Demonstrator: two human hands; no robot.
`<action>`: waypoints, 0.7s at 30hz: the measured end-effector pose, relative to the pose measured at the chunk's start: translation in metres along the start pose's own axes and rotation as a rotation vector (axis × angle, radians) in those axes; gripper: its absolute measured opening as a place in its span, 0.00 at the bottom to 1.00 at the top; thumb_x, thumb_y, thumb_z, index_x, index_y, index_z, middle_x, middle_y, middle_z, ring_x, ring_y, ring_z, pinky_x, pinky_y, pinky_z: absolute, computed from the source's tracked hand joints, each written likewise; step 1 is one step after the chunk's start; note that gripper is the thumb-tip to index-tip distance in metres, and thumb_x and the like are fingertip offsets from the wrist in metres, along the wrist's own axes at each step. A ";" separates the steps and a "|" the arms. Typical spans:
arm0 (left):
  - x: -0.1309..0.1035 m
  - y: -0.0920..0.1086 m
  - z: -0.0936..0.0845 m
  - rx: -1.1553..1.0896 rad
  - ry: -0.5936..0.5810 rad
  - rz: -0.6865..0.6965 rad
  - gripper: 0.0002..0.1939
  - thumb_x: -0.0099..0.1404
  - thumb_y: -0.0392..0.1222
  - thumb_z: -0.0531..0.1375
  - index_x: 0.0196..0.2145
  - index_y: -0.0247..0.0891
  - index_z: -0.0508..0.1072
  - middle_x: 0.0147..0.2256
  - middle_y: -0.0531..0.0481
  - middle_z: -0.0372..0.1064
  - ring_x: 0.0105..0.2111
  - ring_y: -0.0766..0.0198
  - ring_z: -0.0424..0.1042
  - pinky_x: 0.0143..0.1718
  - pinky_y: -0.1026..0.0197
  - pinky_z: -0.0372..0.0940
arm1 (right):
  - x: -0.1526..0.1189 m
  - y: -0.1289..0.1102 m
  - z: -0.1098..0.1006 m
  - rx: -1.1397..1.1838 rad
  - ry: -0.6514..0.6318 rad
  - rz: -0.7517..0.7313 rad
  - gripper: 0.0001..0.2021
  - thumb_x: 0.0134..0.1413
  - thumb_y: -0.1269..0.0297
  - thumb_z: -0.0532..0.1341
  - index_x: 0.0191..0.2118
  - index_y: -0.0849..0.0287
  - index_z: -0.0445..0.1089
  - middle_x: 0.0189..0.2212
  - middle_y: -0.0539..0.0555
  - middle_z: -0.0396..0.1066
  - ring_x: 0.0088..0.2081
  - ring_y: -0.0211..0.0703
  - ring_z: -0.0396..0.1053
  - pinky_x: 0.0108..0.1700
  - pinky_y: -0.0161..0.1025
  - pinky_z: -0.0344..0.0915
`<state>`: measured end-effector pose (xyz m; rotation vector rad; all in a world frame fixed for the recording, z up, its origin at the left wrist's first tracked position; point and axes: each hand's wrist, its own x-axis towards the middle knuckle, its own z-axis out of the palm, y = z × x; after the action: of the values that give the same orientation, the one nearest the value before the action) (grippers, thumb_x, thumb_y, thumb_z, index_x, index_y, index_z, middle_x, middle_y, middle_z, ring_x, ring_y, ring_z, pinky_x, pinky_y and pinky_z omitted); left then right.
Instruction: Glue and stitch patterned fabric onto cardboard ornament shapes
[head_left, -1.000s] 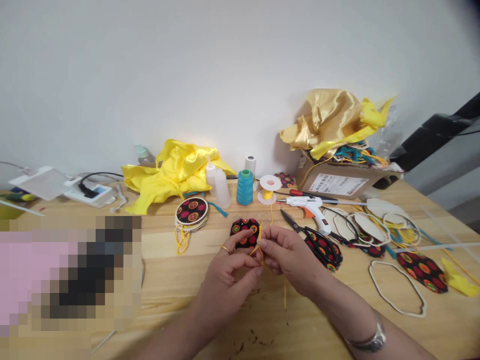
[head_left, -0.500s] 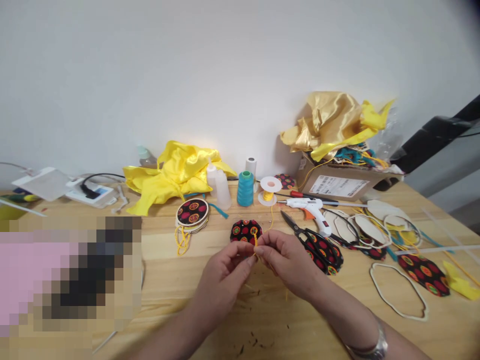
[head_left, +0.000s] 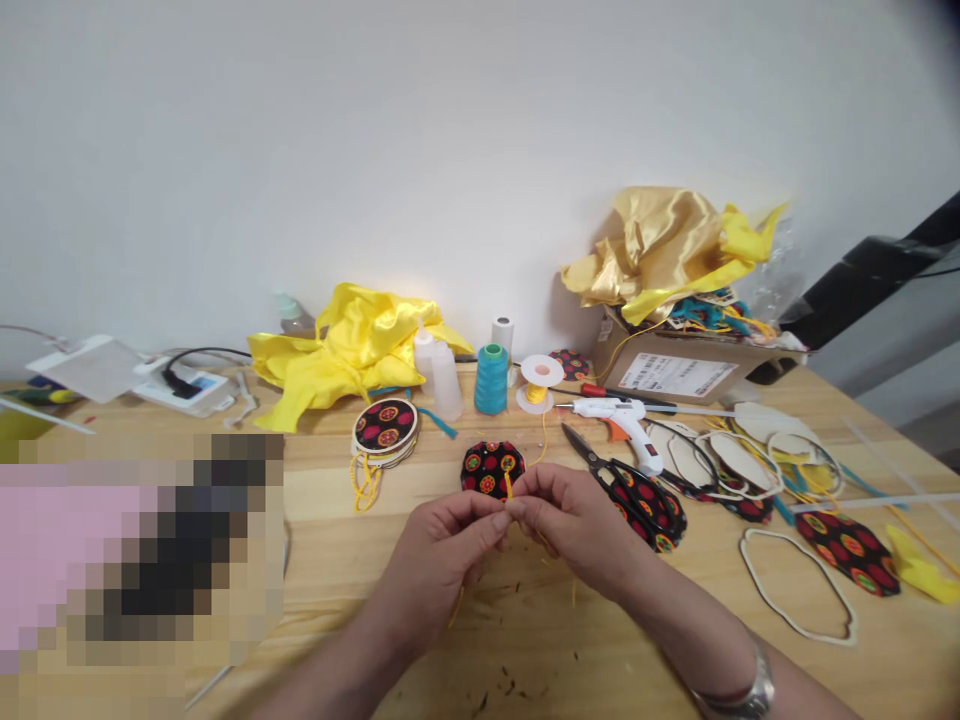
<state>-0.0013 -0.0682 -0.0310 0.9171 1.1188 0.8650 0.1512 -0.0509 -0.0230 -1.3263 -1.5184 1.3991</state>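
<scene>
My left hand [head_left: 450, 545] and my right hand [head_left: 559, 510] meet at the middle of the table, both pinching a yellow cord [head_left: 509, 484]. A short braided or knotted length of it stands up above my fingertips. From there the cord runs back to a white spool [head_left: 540, 370]. Just behind my fingers lies a black fabric piece with red and orange flower rounds [head_left: 484, 468]. Black-handled scissors [head_left: 600, 465] rest on another patterned piece [head_left: 667, 510], to the right of my right hand. The exact knot is hidden by my fingers.
A white glue gun [head_left: 622, 415] lies behind the scissors. Wooden frames [head_left: 799, 585] are scattered at right. A teal thread cone [head_left: 492, 380], white bottles [head_left: 445, 380] and yellow satin [head_left: 345, 340] stand at the back. A cardboard box [head_left: 675, 365] holds fabric. A blurred-out area covers the lower left.
My left hand has shifted slightly down and left, its fingers closing flatter at the cord. A loose cord end now shows below it. My right hand has barely moved.
</scene>
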 end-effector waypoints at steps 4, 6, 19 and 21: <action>0.001 -0.002 -0.002 -0.071 -0.020 -0.010 0.08 0.53 0.43 0.64 0.25 0.35 0.75 0.19 0.57 0.63 0.14 0.79 0.48 0.15 0.71 0.41 | 0.000 0.000 0.000 -0.007 -0.003 0.001 0.03 0.47 0.68 0.58 0.25 0.60 0.65 0.15 0.43 0.59 0.17 0.30 0.52 0.21 0.30 0.52; 0.001 -0.002 -0.002 -0.087 -0.020 -0.017 0.08 0.52 0.43 0.64 0.25 0.35 0.75 0.18 0.57 0.63 0.14 0.79 0.49 0.15 0.71 0.41 | 0.000 0.000 0.000 -0.022 0.005 -0.006 0.03 0.48 0.68 0.58 0.26 0.60 0.66 0.16 0.43 0.60 0.17 0.30 0.53 0.22 0.30 0.52; 0.005 -0.001 -0.004 -0.087 0.118 0.006 0.09 0.52 0.44 0.65 0.26 0.35 0.76 0.19 0.57 0.64 0.15 0.78 0.49 0.16 0.71 0.42 | -0.005 -0.006 -0.012 -0.404 0.004 -0.109 0.12 0.57 0.61 0.54 0.27 0.58 0.69 0.23 0.48 0.67 0.27 0.36 0.62 0.30 0.33 0.55; 0.006 -0.001 -0.004 -0.086 0.132 0.005 0.09 0.52 0.44 0.65 0.27 0.34 0.76 0.19 0.56 0.66 0.15 0.78 0.49 0.16 0.71 0.41 | -0.005 -0.005 -0.012 -0.483 0.063 -0.122 0.13 0.57 0.59 0.54 0.25 0.58 0.67 0.22 0.48 0.66 0.26 0.36 0.61 0.28 0.33 0.53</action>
<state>-0.0035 -0.0624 -0.0343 0.8009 1.1840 0.9815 0.1628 -0.0516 -0.0148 -1.5068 -1.9354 0.9352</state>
